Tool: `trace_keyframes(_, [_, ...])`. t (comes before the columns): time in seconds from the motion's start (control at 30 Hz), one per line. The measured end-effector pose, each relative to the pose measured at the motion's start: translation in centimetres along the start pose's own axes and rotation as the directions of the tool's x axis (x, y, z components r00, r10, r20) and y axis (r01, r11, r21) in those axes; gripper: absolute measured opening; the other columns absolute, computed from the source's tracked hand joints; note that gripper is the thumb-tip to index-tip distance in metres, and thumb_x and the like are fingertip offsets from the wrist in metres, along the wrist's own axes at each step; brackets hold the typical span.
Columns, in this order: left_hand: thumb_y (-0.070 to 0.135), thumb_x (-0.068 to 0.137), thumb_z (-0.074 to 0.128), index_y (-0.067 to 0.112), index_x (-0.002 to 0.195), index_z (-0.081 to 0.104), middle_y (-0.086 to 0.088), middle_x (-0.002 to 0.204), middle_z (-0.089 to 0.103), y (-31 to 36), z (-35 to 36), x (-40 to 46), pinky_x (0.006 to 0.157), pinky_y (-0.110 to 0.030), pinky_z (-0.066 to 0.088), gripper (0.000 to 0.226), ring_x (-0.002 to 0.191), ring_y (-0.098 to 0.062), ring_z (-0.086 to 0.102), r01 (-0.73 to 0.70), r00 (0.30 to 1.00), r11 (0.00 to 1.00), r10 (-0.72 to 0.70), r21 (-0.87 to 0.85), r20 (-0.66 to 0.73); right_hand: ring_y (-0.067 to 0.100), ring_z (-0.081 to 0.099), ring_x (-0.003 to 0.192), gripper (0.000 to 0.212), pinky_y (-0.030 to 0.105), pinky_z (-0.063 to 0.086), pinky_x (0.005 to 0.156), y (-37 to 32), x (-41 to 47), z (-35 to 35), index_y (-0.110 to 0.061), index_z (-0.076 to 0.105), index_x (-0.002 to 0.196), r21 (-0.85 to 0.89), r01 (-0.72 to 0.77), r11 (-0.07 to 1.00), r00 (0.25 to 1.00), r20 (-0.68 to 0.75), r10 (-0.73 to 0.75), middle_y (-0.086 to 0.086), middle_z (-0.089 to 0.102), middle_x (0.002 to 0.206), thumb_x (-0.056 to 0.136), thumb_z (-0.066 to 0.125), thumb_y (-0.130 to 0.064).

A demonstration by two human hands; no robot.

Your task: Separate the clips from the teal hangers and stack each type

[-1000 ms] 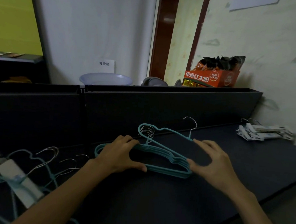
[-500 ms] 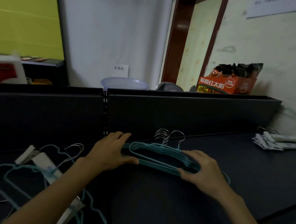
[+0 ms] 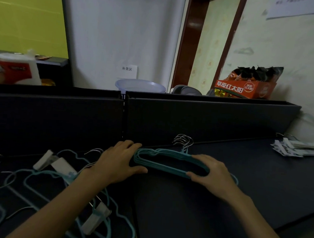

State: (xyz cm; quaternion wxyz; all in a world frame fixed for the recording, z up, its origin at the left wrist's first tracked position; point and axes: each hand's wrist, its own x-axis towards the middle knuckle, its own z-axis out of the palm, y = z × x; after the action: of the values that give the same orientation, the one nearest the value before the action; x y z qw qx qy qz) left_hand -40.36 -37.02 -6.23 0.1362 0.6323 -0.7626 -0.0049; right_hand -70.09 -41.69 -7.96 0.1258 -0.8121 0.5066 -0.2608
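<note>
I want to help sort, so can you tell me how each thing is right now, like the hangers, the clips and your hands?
stack of teal hangers: bunched together, hooks lined up, held at both ends.
left hand: grips the stack's left end.
right hand: grips the stack's right end.
loose teal hangers: tangled at the left, some with clips on.
white clips: clamped on those loose hangers.
pile of clips: heaped at the far right.

An orange box (image 3: 244,89) reads 草原红太阳; a wall note (image 3: 127,70) reads 补货区.
</note>
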Motion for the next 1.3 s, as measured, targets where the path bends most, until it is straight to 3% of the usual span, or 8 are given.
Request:
trace_keyframes(0.1, [0.074,0.076,0.047,0.029,0.145,0.022,0.006,0.144,0.031,0.0,0.2,0.0,0.099,-0.033,0.041,0.086,0.128,-0.015,0.034,-0.009,1.000,1.000,0.009,0.013,-0.005,0.005,0.050,0.115,0.078,0.034,0.044,0.100,0.0,0.2,0.2,-0.031,0.053,0.128,-0.013,-0.008,1.000,1.000,0.014,0.008,-0.011,0.054,0.127,0.064,0.055,-0.075])
trace_keyframes(0.33, [0.071,0.077,0.048,0.030,0.145,0.024,0.004,0.146,0.030,0.9,0.0,-0.6,0.099,-0.034,0.040,0.083,0.129,-0.016,0.034,0.032,0.999,0.999,-0.032,0.004,0.014,0.003,0.047,0.117,0.074,0.028,0.039,0.104,-0.1,0.0,0.3,-0.028,0.054,0.128,0.040,0.012,0.999,1.000,0.011,-0.013,-0.010,0.051,0.129,0.066,0.058,-0.067])
trace_keyframes(0.47, [0.069,0.078,0.049,0.030,0.145,0.024,0.004,0.146,0.030,2.3,0.0,-0.9,0.098,-0.034,0.040,0.081,0.129,-0.015,0.034,0.094,0.996,0.995,-0.094,0.022,0.011,0.008,0.046,0.122,0.071,0.038,0.038,0.106,0.4,0.2,0.0,-0.028,0.049,0.132,0.010,0.064,0.998,0.997,0.051,-0.065,-0.007,0.050,0.135,0.072,0.059,-0.065])
trace_keyframes(0.7, [0.068,0.080,0.049,0.028,0.144,0.028,0.003,0.144,0.033,6.6,0.3,-1.0,0.099,-0.036,0.041,0.078,0.128,-0.017,0.035,0.189,0.981,0.981,-0.187,0.038,-0.051,0.017,0.031,0.136,0.066,0.032,0.016,0.114,0.5,0.1,-0.5,-0.024,0.041,0.139,-0.129,0.184,0.974,0.983,0.038,-0.180,0.001,0.039,0.145,0.084,0.055,-0.057])
trace_keyframes(0.87, [0.068,0.082,0.043,0.031,0.143,0.029,0.003,0.140,0.038,9.3,0.6,-2.7,0.096,-0.035,0.041,0.073,0.125,-0.018,0.039,0.272,0.956,0.956,-0.255,0.110,-0.145,0.016,0.040,0.127,0.059,0.031,0.029,0.107,1.2,-0.8,-2.3,-0.022,0.045,0.136,-0.170,0.286,0.943,0.956,-0.023,-0.294,-0.001,0.048,0.135,0.087,0.053,-0.053])
trace_keyframes(0.97, [0.069,0.084,0.038,0.029,0.142,0.030,0.003,0.141,0.038,10.8,0.6,-4.6,0.099,-0.037,0.038,0.072,0.128,-0.019,0.038,0.355,0.924,0.923,-0.321,0.150,-0.209,0.015,0.042,0.121,0.058,0.032,0.034,0.103,1.0,-1.2,-3.3,-0.022,0.043,0.137,-0.203,0.337,0.919,0.936,-0.031,-0.350,-0.002,0.050,0.128,0.089,0.050,-0.053])
trace_keyframes(1.17, [0.061,0.085,0.047,0.026,0.135,0.045,0.002,0.136,0.046,12.9,1.1,-11.8,0.096,-0.039,0.039,0.061,0.125,-0.021,0.044,0.544,0.808,0.824,-0.463,0.157,-0.366,0.015,0.041,0.122,0.058,0.033,0.037,0.101,-3.3,-3.9,-1.3,-0.022,0.042,0.139,-0.066,0.470,0.880,0.882,0.007,-0.471,-0.003,0.049,0.129,0.089,0.049,-0.052])
trace_keyframes(1.3, [0.055,0.080,0.060,0.022,0.118,0.061,-0.004,0.118,0.061,13.8,1.6,-18.5,0.079,-0.042,0.050,0.050,0.108,-0.028,0.059,0.685,0.688,0.713,-0.566,0.149,-0.454,0.016,0.041,0.123,0.058,0.033,0.039,0.100,-7.5,-7.0,1.8,-0.022,0.041,0.140,0.026,0.546,0.837,0.834,0.073,-0.546,-0.002,0.049,0.130,0.090,0.050,-0.051])
